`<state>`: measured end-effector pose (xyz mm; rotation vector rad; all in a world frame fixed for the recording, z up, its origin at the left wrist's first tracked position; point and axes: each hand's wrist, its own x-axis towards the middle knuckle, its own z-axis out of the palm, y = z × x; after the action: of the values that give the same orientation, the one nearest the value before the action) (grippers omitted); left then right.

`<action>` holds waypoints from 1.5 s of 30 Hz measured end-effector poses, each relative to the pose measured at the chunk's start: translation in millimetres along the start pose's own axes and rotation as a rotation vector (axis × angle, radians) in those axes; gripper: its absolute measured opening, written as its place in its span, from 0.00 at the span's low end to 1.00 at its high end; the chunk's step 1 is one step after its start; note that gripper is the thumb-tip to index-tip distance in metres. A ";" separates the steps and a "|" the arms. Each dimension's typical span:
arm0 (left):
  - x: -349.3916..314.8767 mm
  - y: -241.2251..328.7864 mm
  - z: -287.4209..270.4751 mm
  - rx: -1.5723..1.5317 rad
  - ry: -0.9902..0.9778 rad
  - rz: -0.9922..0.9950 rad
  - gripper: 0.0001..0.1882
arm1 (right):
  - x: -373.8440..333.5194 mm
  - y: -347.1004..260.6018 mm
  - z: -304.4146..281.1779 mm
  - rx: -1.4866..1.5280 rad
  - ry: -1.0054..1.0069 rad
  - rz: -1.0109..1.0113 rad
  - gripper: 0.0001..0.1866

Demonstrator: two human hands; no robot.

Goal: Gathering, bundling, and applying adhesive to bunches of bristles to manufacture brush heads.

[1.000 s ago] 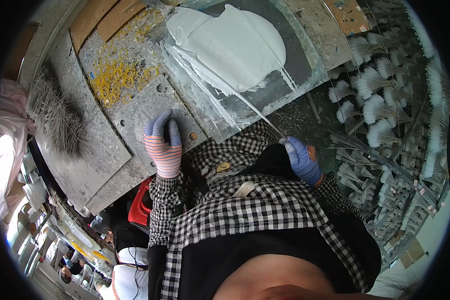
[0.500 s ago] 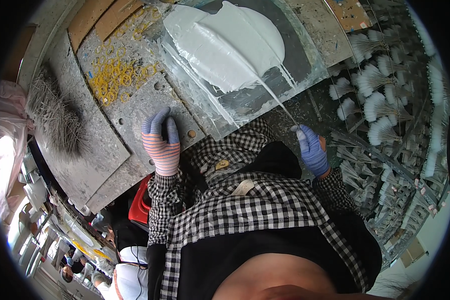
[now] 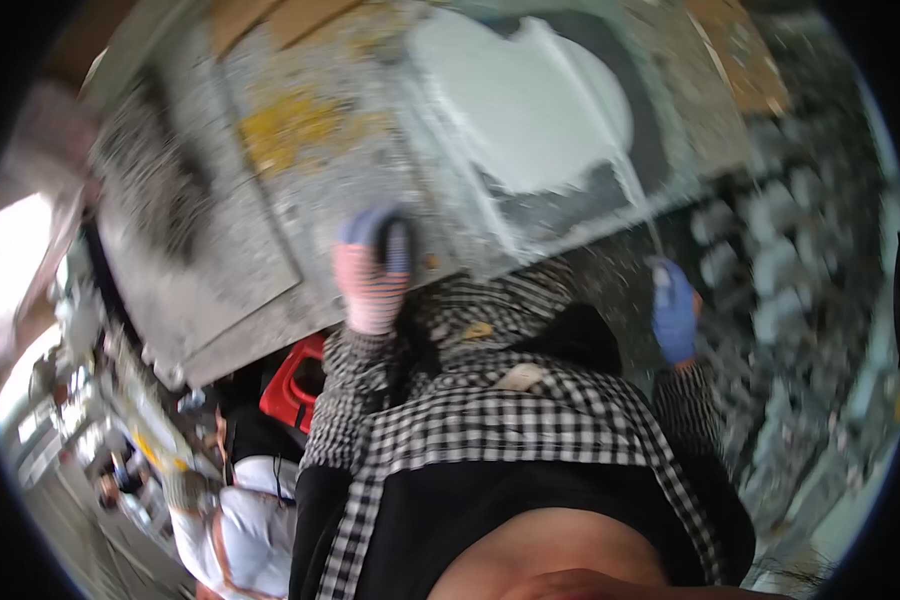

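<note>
My left hand (image 3: 372, 270), in a striped pink and blue glove, rests on the grey speckled board in front of me. Its fingers are apart and it holds nothing. At the right my right hand (image 3: 675, 310), gloved in blue, is closed on the near end of a long thin rod (image 3: 634, 185). The rod, whitish along its length, reaches up over the glass plate (image 3: 535, 258) and lies across a wide spread of white paste (image 3: 520, 110). The picture is smeared by motion, so where the rod ends in the paste cannot be made out.
Yellow rings (image 3: 295, 125) lie loosely on the board (image 3: 240, 210). A heap of grey bristly strands (image 3: 155, 175) sits at the left. Fan-shaped white tufts (image 3: 775, 235) hang in rows at the right. A red plastic stool (image 3: 295, 385) and another person (image 3: 240, 535) are lower left.
The whole view has shifted, with the table and both hands now further right, and has blurred. My right hand still holds the rod; my left hand stays on the board.
</note>
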<state>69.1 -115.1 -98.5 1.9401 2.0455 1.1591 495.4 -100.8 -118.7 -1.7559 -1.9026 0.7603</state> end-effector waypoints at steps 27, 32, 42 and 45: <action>168.3 -190.1 -241.3 1.169 -0.612 -0.389 0.53 | 225.9 -451.8 182.1 0.181 -0.426 -1.132 0.18; 130.9 -198.4 -243.3 1.023 -0.404 -0.147 0.43 | 235.0 -541.7 285.4 0.242 -0.543 -1.181 0.21; 108.1 -177.4 -272.9 1.093 -0.346 -0.089 0.34 | 273.7 -578.7 362.3 -0.140 -0.591 -1.188 0.14; 82.9 -154.7 -279.0 1.016 -0.251 -0.171 0.26 | 295.8 -562.6 365.9 -0.105 -0.583 -1.190 0.12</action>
<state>-225.0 -152.0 45.7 1.9667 2.8292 -0.2692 -195.1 132.9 -37.9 -0.1649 -2.8392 0.6865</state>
